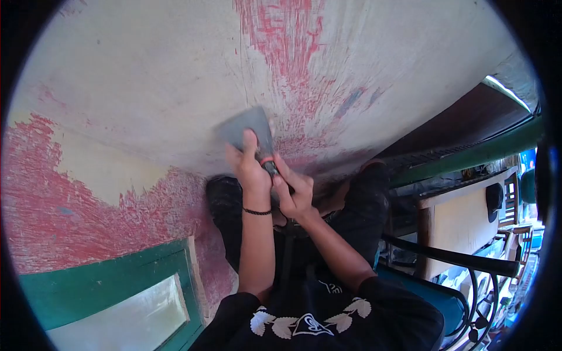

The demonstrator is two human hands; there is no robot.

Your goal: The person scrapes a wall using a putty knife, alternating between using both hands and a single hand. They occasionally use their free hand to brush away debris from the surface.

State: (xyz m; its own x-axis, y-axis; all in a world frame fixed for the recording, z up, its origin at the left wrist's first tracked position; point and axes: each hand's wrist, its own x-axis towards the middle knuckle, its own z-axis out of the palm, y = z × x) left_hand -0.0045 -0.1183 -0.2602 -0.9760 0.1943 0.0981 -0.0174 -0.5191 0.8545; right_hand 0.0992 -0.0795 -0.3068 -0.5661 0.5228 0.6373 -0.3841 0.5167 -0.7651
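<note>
A wide-bladed scraper [234, 130] with a dark handle lies against the wall [164, 76], its blade tip slightly blurred. My left hand [253, 169], with a dark braided band at the wrist, grips the scraper near the base of the blade, thumb laid along the metal. Just to the right, my right hand [297, 193] is closed round the handle, which it partly hides. Above and right of the blade, the off-white surface is scratched through in a streaky red patch [287, 41].
A green-framed window [105, 286] sits at lower left under rough red wall. To the right stand a chair with a black armrest [451, 254], a brown-edged table [462, 222] carrying a dark cap [495, 198], and a green rail [468, 155].
</note>
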